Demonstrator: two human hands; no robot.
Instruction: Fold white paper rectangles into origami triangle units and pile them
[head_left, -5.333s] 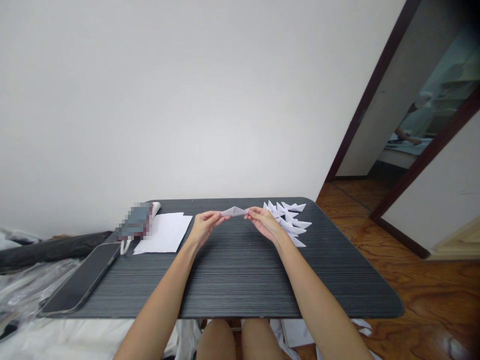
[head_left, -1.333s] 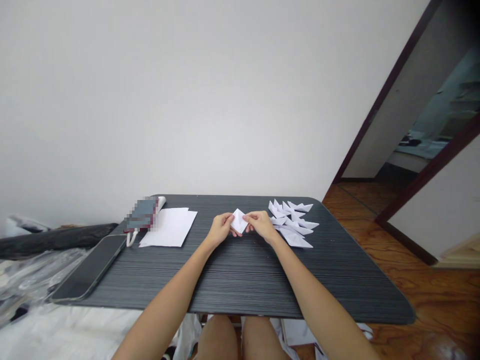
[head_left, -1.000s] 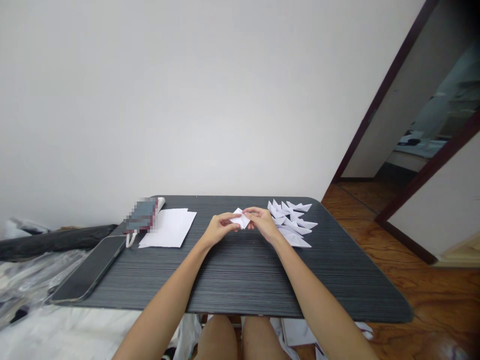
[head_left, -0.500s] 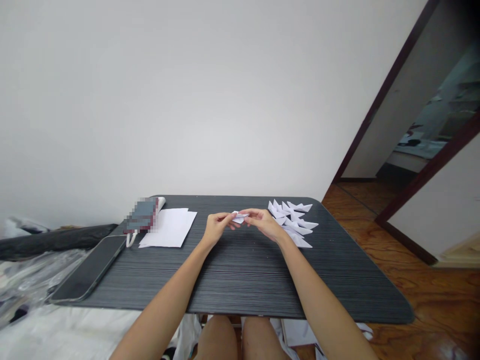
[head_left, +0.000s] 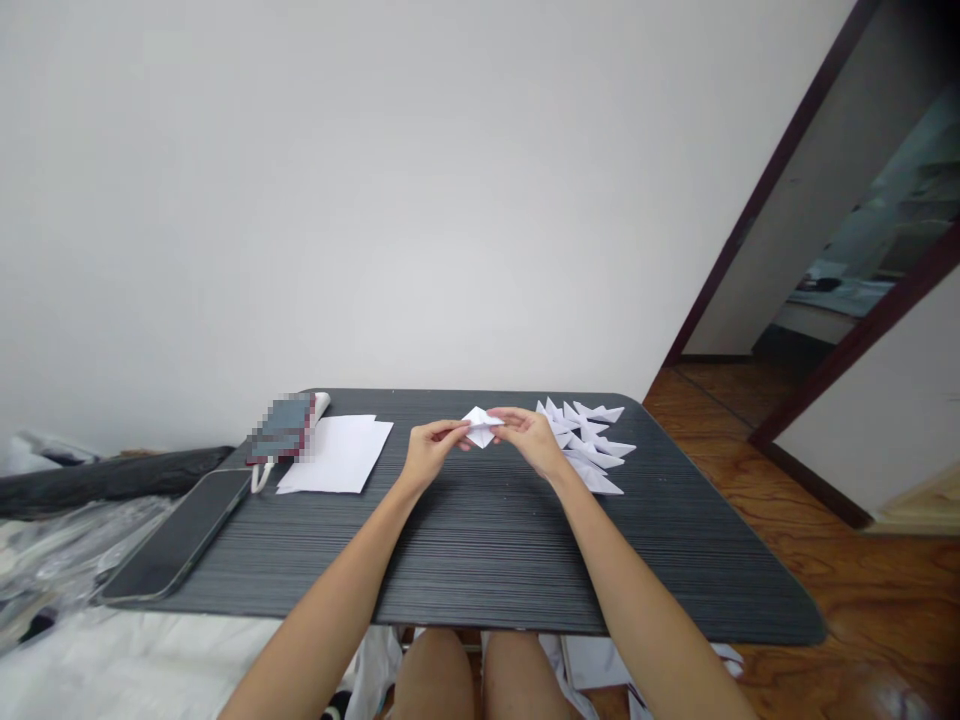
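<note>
A small folded white paper piece (head_left: 480, 425) is held just above the far middle of the dark ribbed table (head_left: 480, 560). My left hand (head_left: 429, 450) pinches its left side with closed fingers. My right hand (head_left: 531, 438) pinches its right side, fingers closed on it too. Right beside my right hand lies a pile of several folded white paper shapes (head_left: 589, 445) on the table. Both forearms reach in from the near edge.
A stack of flat white sheets (head_left: 337, 455) lies at the far left, with a blurred-out small device (head_left: 283, 428) beside it. A dark phone (head_left: 180, 535) rests at the table's left edge. A wooden floor and a doorway (head_left: 847, 280) are on the right.
The paper was stretched long between my hands several seconds ago; it is now a small compact fold. Over the last second my fingers turned it and lifted it slightly.
</note>
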